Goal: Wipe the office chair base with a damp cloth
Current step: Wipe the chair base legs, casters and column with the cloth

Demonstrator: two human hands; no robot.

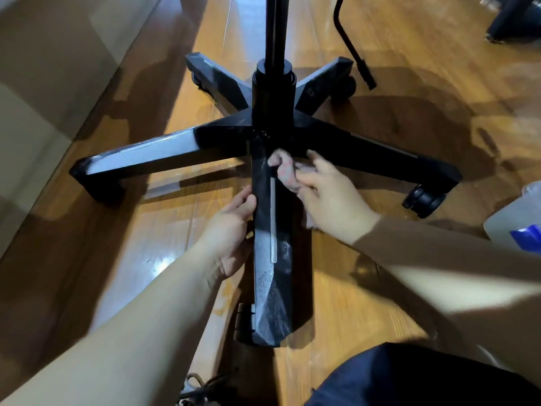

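Note:
A black five-legged office chair base point(272, 230) stands on the wooden floor, its near leg pointing toward me and dusty at the tip. My right hand point(328, 194) holds a pale pinkish cloth point(285, 171) against the right side of that near leg, close to the hub. My left hand point(231, 230) grips the leg's left edge, thumb on top. The black centre column point(273, 68) rises from the hub out of view.
A pale plastic bottle with a blue label point(518, 221) sits at the right edge. A black lever point(354, 51) hangs behind the hub. Casters point(424, 200) sit under the leg tips. A wall skirting runs along the left. Another dark chair part point(512, 19) is top right.

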